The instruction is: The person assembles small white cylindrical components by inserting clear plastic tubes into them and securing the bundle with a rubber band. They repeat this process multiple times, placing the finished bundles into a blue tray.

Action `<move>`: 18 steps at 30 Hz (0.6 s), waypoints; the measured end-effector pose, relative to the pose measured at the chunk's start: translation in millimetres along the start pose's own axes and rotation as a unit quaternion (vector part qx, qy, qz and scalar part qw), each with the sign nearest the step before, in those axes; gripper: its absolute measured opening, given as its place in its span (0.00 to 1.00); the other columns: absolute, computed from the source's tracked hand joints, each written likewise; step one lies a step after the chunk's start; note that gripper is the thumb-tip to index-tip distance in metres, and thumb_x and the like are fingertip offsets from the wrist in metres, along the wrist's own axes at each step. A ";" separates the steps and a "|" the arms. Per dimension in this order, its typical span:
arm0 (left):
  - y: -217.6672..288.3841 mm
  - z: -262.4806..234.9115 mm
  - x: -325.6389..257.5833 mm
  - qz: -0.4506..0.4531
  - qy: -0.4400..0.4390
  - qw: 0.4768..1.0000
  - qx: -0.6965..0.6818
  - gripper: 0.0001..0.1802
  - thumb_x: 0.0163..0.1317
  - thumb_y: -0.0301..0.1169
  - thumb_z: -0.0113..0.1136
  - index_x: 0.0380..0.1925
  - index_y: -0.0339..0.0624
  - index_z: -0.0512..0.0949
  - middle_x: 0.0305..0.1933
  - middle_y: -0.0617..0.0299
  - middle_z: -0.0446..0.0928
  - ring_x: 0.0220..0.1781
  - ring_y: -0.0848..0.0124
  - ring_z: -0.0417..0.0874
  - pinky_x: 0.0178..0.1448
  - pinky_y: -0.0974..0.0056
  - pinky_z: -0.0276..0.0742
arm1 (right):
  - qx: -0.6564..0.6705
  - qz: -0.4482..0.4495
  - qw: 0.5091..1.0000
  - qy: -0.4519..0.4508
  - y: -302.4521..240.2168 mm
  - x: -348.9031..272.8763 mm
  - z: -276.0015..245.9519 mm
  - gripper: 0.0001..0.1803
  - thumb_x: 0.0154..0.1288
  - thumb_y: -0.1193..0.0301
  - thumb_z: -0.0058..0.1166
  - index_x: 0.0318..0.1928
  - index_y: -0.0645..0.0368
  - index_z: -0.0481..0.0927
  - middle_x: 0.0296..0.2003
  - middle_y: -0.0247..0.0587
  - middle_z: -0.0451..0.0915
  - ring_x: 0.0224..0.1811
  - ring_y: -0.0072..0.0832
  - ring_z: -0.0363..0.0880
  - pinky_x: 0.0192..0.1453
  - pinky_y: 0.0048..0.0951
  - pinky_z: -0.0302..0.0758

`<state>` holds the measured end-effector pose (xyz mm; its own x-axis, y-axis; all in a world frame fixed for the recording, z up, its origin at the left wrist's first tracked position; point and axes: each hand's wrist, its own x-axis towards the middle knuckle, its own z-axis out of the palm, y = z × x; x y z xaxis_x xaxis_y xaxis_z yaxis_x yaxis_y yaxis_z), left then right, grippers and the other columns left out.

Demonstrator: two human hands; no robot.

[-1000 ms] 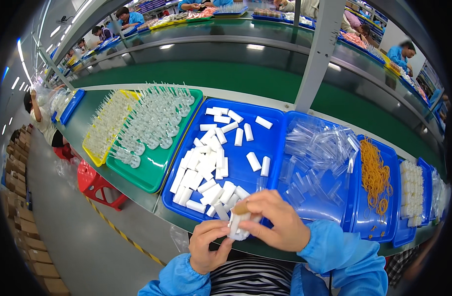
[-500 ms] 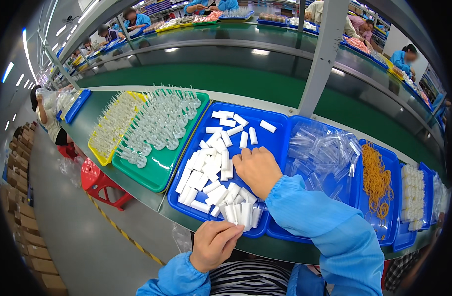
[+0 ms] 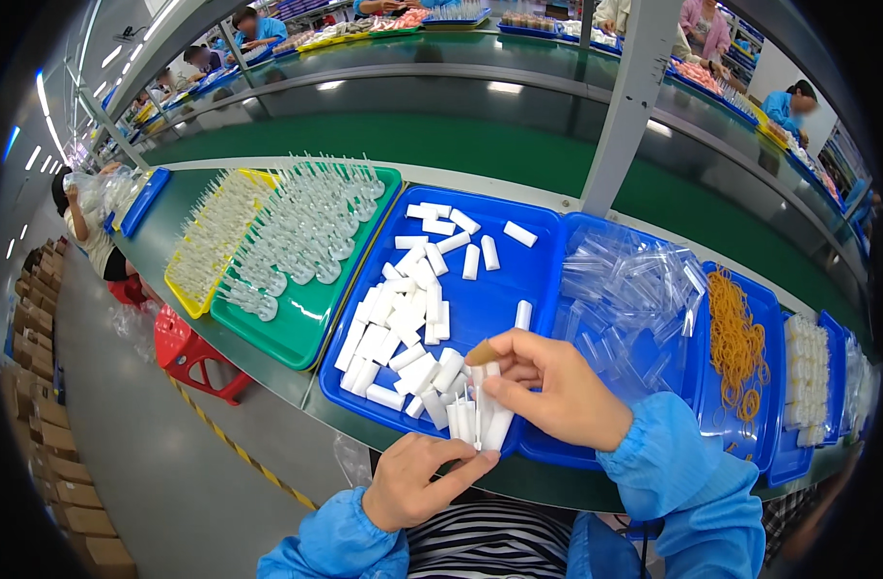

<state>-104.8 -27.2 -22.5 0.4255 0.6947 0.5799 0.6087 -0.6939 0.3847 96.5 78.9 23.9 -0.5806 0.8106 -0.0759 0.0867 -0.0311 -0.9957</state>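
Near the front edge of a blue tray, my left hand pinches the lower end of a small upright bunch of white cylinders, with thin stems showing among them. My right hand is just above and to the right, thumb and fingers closed on a short white cylinder that they partly hide. A tan cover sits on one of its fingertips. Loose white cylinders lie heaped in the tray, left of my right hand.
To the left, a green tray and a yellow tray hold many stemmed clear pieces. Rightward are clear tubes, orange rubber bands and white parts in blue trays. A metal post rises behind; a red stool stands left.
My right hand has come from the pile in the tray back toward me, and now works right beside my left hand. The left hand has stayed nearly in place, still pinching.
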 end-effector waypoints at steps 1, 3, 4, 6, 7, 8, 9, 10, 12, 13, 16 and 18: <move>0.3 0.1 1.6 0.006 -0.011 1.000 -0.001 0.23 0.47 0.26 0.66 0.47 0.48 0.87 0.40 0.67 0.80 0.33 0.72 0.78 0.34 0.67 0.73 | -0.012 -0.015 1.000 -0.005 2.6 -3.3 -2.5 0.15 0.70 0.74 0.57 0.54 0.66 0.78 0.43 0.45 0.83 0.45 0.26 0.84 0.50 0.28 0.80; 1.7 1.0 1.0 0.018 -0.017 1.000 0.006 0.22 0.48 0.27 0.66 0.47 0.48 0.87 0.40 0.67 0.79 0.33 0.73 0.77 0.34 0.68 0.72 | -0.042 -0.046 0.998 0.003 3.3 -6.3 -6.8 0.15 0.70 0.73 0.57 0.54 0.66 0.78 0.43 0.47 0.84 0.45 0.28 0.84 0.51 0.29 0.80; 2.4 1.5 0.9 0.024 -0.020 0.999 0.009 0.22 0.48 0.27 0.66 0.47 0.49 0.87 0.40 0.68 0.79 0.32 0.74 0.77 0.34 0.69 0.72 | -0.059 -0.058 0.996 0.018 1.9 -6.5 -9.6 0.15 0.70 0.73 0.57 0.54 0.66 0.78 0.43 0.47 0.84 0.45 0.28 0.84 0.51 0.29 0.80; 3.8 2.5 3.6 0.030 -0.023 0.999 0.010 0.22 0.48 0.27 0.66 0.47 0.49 0.87 0.40 0.69 0.78 0.32 0.74 0.77 0.34 0.69 0.71 | -0.054 -0.062 0.995 0.050 1.4 -8.5 -12.5 0.14 0.70 0.73 0.58 0.53 0.67 0.78 0.43 0.48 0.84 0.45 0.28 0.84 0.52 0.29 0.80; 4.7 2.7 5.0 0.033 -0.024 0.999 0.011 0.22 0.48 0.27 0.66 0.48 0.50 0.87 0.40 0.69 0.78 0.32 0.75 0.76 0.34 0.70 0.71 | -0.030 -0.053 0.996 0.066 2.9 -9.2 -12.2 0.14 0.70 0.73 0.58 0.53 0.67 0.78 0.43 0.48 0.84 0.45 0.28 0.84 0.52 0.30 0.80; 5.4 2.4 6.2 0.036 -0.028 0.999 0.012 0.22 0.48 0.27 0.66 0.48 0.50 0.87 0.40 0.69 0.78 0.31 0.75 0.76 0.34 0.70 0.71 | -0.004 -0.044 0.996 0.081 4.8 -9.7 -11.1 0.14 0.70 0.73 0.58 0.53 0.67 0.78 0.44 0.48 0.84 0.45 0.28 0.84 0.51 0.30 0.80; 6.1 2.0 7.7 0.038 -0.031 0.999 0.014 0.22 0.49 0.27 0.66 0.48 0.50 0.86 0.40 0.70 0.78 0.31 0.75 0.76 0.34 0.70 0.71 | 0.006 -0.042 0.996 0.076 6.5 -11.5 -9.3 0.14 0.70 0.73 0.58 0.53 0.67 0.78 0.43 0.48 0.84 0.45 0.27 0.84 0.51 0.29 0.80; 6.8 1.6 9.2 0.041 -0.035 0.998 0.015 0.22 0.49 0.28 0.66 0.48 0.50 0.86 0.40 0.70 0.78 0.31 0.75 0.76 0.34 0.70 0.70 | 0.016 -0.040 0.997 0.070 8.5 -13.9 -7.0 0.14 0.70 0.73 0.59 0.52 0.67 0.78 0.43 0.48 0.84 0.45 0.27 0.84 0.51 0.29 0.79; 9.1 1.7 12.5 0.046 -0.039 0.998 0.015 0.22 0.49 0.28 0.66 0.48 0.50 0.86 0.40 0.70 0.78 0.30 0.75 0.75 0.33 0.70 0.70 | 0.024 -0.041 0.996 0.075 9.5 -16.1 -6.2 0.14 0.70 0.73 0.59 0.52 0.67 0.78 0.43 0.46 0.85 0.45 0.25 0.84 0.51 0.28 0.79; 9.6 1.9 13.9 0.049 -0.041 0.998 0.015 0.22 0.49 0.28 0.66 0.48 0.50 0.86 0.40 0.70 0.78 0.30 0.76 0.75 0.33 0.70 0.70 | 0.023 -0.045 0.995 0.086 9.6 -16.8 -6.6 0.14 0.70 0.72 0.59 0.52 0.66 0.78 0.44 0.44 0.85 0.45 0.23 0.83 0.52 0.28 0.78; 8.8 0.9 14.8 0.047 -0.059 0.997 0.014 0.22 0.49 0.27 0.65 0.48 0.50 0.86 0.40 0.71 0.79 0.30 0.76 0.75 0.34 0.70 0.70 | 0.023 0.017 0.999 0.040 1.5 -21.3 -10.2 0.15 0.69 0.72 0.60 0.52 0.65 0.78 0.45 0.43 0.84 0.45 0.21 0.82 0.54 0.28 0.78; 9.4 2.0 13.7 0.053 -0.054 0.997 0.012 0.22 0.49 0.27 0.65 0.49 0.50 0.86 0.40 0.70 0.79 0.30 0.76 0.75 0.34 0.70 0.70 | 0.009 0.027 1.000 0.009 -1.4 -25.0 -15.4 0.14 0.69 0.71 0.61 0.52 0.65 0.78 0.44 0.44 0.84 0.44 0.23 0.83 0.53 0.29 0.78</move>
<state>-92.0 -23.8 -12.4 0.5570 0.6351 0.5352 0.5722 -0.7605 0.3069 123.3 67.7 28.0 -0.5609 0.8177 -0.1296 0.1037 -0.0859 -0.9909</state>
